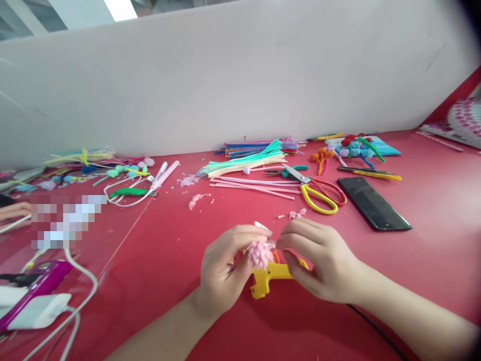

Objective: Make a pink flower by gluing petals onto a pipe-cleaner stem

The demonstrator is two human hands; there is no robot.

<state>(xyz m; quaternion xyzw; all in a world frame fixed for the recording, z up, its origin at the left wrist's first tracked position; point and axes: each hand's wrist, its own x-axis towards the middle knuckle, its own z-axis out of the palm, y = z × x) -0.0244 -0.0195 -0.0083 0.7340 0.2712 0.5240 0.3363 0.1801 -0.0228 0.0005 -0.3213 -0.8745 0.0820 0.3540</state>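
My left hand (227,268) is closed around a small pink fluffy flower (260,254) that looks made of pipe cleaner. Just to its right, my right hand (319,258) has curled fingers, with the fingertips close together beside the flower; what they pinch, if anything, is hidden. Beneath both hands a yellow glue gun (263,283) with an orange part lies on the red table (180,306), partly covered by the fingers. A white tip (261,225) pokes out above my left fingers.
Yellow-and-red-handled scissors (319,198) and a black phone (376,203) lie ahead to the right. Bundled pipe cleaners (248,163) lie near the white partition (240,75). On the left are a pink hot tool (165,176), white cables (84,273) and another person's hand (15,213).
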